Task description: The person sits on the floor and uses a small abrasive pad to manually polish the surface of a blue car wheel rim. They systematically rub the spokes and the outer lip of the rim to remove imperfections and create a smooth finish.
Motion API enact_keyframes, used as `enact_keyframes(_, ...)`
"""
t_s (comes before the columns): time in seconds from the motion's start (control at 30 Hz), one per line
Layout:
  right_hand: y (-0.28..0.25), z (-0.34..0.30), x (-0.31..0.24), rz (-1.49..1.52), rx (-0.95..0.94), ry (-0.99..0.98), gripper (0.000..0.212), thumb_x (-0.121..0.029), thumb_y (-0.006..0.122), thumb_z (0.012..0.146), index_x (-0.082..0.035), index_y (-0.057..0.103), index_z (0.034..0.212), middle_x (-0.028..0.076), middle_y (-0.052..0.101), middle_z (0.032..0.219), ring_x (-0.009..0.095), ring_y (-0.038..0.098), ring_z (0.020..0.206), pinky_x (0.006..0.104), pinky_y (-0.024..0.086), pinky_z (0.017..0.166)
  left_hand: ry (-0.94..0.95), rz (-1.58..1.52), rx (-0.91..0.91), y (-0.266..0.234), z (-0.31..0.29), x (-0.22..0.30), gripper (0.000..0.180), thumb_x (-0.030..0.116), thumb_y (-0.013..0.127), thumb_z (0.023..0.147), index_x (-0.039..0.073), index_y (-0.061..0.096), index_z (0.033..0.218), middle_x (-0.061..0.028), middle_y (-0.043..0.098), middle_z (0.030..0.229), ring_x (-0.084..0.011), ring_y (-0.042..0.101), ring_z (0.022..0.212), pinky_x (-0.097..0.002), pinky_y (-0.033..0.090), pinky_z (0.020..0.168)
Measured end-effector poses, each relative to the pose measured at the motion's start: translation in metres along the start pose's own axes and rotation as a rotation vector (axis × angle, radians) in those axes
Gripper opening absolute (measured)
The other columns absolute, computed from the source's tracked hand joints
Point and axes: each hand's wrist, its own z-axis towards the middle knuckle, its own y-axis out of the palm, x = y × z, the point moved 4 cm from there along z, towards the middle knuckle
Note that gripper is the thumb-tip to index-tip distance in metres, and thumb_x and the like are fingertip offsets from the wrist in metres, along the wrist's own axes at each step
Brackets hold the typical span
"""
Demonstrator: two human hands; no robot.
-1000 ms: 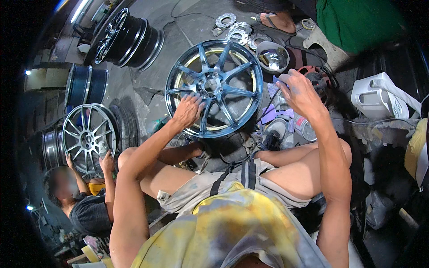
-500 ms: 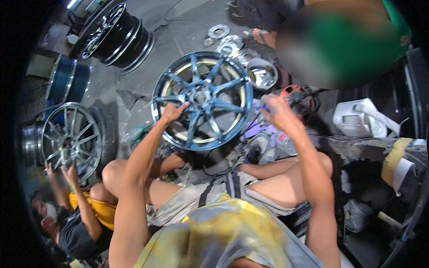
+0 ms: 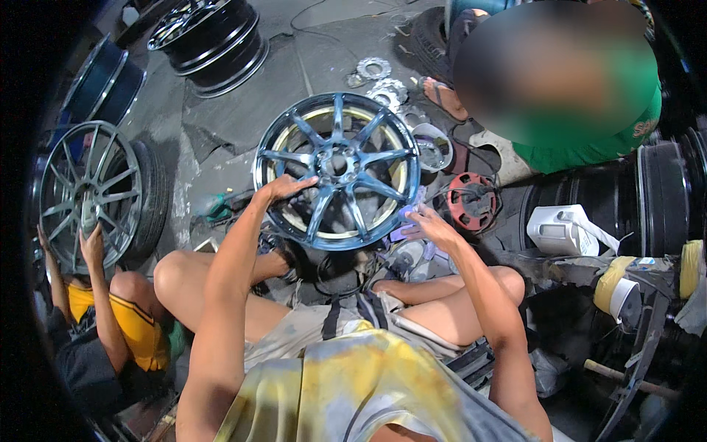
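Note:
In front of me is a car wheel rim with thin spokes, its blue-grey metal glossy and its inner ring pale yellow. My left hand grips a spoke on its left side, thumb stretched toward the hub, the other fingers mostly hidden behind. Beside the rim's lower right edge, my right hand is closed with bent fingers. A small purple piece shows at its fingertips; its kind is unclear. More purple pieces lie below, partly covered by the rim and hand.
At left, another person's hands are at a grey rim near a tyre. A person in green sits at far right. Around me are a red cable reel, a bucket, a white jug and a black rim.
My right hand has come down and slightly left, toward the rim's lower right edge, with the purple piece. My left hand stays on the spoke. The whole view has shifted.

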Motion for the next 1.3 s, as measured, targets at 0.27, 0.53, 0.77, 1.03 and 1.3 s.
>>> enact_keyframes(0.27,0.041,0.021,-0.009,-0.056,0.263,-0.202,0.028,-0.031,0.057,0.096,-0.004,0.064,0.093,0.004,0.056,0.076,0.015,0.056,0.071,0.0339,0.055,0.061,0.042,-0.396,0.309,0.029,0.001,-0.018,0.084,0.076,0.06,0.083,-0.007,0.074,0.079,-0.0125,0.068,0.076,-0.0178,0.06,0.072,-0.0356,0.047,0.067)
enact_keyframes(0.53,-0.051,0.057,-0.016,0.19,0.349,-0.284,0.023,-0.025,0.055,0.097,-0.003,0.056,0.102,0.009,0.064,0.097,0.025,0.068,0.087,0.0388,0.057,0.076,-0.008,-1.104,0.463,0.118,-0.011,0.035,0.078,0.071,0.042,0.095,-0.002,0.07,0.095,-0.0124,0.068,0.083,-0.0229,0.063,0.076,-0.0375,0.051,0.062)
enact_keyframes(0.77,-0.066,0.063,0.087,-1.227,0.224,0.118,0.068,-0.052,0.068,0.083,0.001,0.063,0.125,0.024,0.065,0.122,0.042,0.059,0.119,0.0437,0.047,0.103,0.049,-0.031,0.204,0.099,-0.022,0.063,0.071,0.053,0.044,0.1,-0.014,0.059,0.118,-0.0363,0.06,0.122,-0.049,0.056,0.119,-0.0514,0.044,0.104)
enact_keyframes(1.03,-0.005,0.083,0.101,-1.076,0.491,0.212,0.075,-0.062,0.072,0.079,-0.003,0.063,0.123,0.022,0.053,0.138,0.039,0.05,0.13,0.0501,0.047,0.102,0.272,0.674,0.179,0.107,-0.132,0.043,0.074,0.051,0.059,0.093,-0.008,0.046,0.137,-0.0249,0.049,0.142,-0.0389,0.043,0.136,-0.0505,0.034,0.112)
enact_keyframes(1.3,0.013,0.086,0.12,-1.037,0.755,-0.008,0.054,-0.039,0.079,0.078,-0.005,0.064,0.117,0.019,0.057,0.131,0.04,0.054,0.122,0.0511,0.048,0.098,0.082,1.274,0.425,0.128,-0.13,0.015,0.077,0.041,0.068,0.085,-0.013,0.047,0.136,-0.0315,0.042,0.145,-0.0463,0.036,0.139,-0.0485,0.032,0.114)
